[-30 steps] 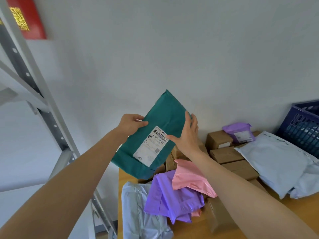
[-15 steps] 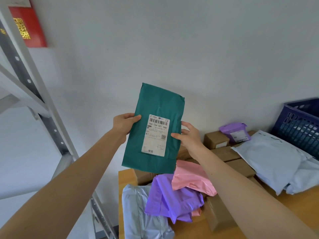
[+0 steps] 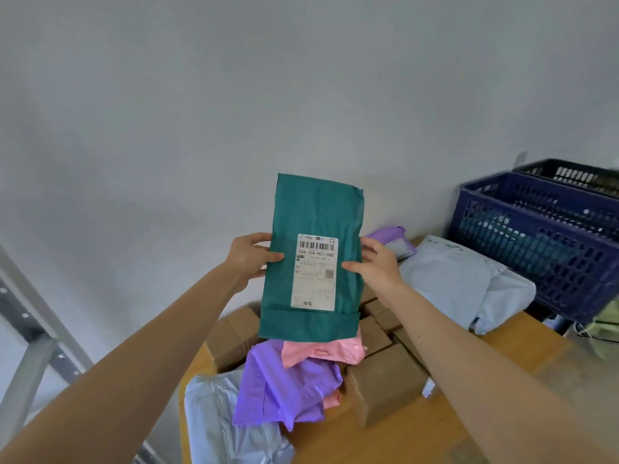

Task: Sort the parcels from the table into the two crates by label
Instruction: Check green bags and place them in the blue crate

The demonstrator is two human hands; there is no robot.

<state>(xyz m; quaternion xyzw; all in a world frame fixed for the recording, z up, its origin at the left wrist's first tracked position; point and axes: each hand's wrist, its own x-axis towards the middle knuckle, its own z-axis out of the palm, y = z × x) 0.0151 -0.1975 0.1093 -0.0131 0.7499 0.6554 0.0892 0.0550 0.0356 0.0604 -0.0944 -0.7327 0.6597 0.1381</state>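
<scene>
Green parcel [image 3: 311, 259] held upright at frame centre, label [image 3: 315, 272] facing the camera, likely for reading. Left hand [image 3: 249, 257] and right hand [image 3: 375, 262] pinch its side edges. Blue crate [image 3: 536, 242] sits right, table [image 3: 452, 413] pile below.

Parcel [image 3: 311, 209] above table [image 3: 522, 349] pile [image 3: 291, 390], crates [image 3: 536, 229] to the right

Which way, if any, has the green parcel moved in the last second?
Yes. The green parcel has swung from tilted to upright and shifted right, so its lower edge now hangs over the pink parcel.
</scene>
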